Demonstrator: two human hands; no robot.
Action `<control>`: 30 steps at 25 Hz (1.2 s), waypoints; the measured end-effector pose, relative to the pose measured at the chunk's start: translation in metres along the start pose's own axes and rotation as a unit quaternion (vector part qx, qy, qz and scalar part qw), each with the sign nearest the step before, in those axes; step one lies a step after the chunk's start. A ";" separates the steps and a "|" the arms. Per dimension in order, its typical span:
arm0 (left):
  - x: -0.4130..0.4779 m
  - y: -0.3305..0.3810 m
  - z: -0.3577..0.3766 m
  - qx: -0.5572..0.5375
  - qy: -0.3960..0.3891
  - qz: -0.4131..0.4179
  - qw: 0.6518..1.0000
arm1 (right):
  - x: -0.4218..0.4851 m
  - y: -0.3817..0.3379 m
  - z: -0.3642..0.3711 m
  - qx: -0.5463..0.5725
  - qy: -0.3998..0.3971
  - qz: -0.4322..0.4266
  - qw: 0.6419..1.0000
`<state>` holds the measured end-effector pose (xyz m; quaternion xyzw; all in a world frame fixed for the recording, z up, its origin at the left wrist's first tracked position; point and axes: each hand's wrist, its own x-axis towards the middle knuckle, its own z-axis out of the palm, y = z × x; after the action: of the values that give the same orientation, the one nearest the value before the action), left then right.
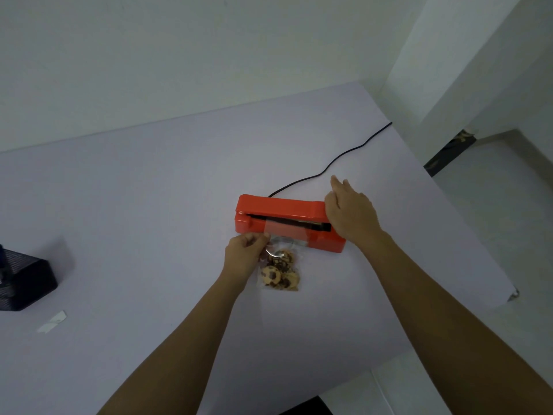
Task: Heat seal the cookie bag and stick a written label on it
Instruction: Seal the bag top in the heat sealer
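Note:
A red heat sealer (281,206) lies across the middle of the white table (149,205), its lid slightly raised. A clear bag of chocolate-chip cookies (279,271) lies in front of it, with the bag's open top laid over the sealer's bar under the lid. My left hand (244,254) pinches the bag's left edge just below the sealer. My right hand (350,212) rests flat on the right end of the sealer's lid, fingers stretched out past it. A white label strip (52,322) lies near the table's left front.
The sealer's black cord (335,158) runs back right across the table to its edge. A black mesh holder (24,283) stands at the far left. The table's right edge (466,235) drops off to the floor.

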<state>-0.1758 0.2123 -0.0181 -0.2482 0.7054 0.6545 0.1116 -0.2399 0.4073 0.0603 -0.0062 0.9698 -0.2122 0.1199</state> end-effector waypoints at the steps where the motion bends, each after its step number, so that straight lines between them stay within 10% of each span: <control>1: 0.000 0.000 0.000 0.002 -0.001 0.001 1.000 | 0.002 0.002 0.005 0.002 0.004 0.008 1.000; 30: 0.004 -0.005 -0.001 -0.015 -0.055 -0.011 0.998 | 0.017 0.025 0.046 -0.013 0.072 0.021 0.997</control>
<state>-0.1760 0.2103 -0.0242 -0.2211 0.6854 0.6767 0.1533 -0.2449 0.4098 0.0053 0.0273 0.9785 -0.1971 0.0545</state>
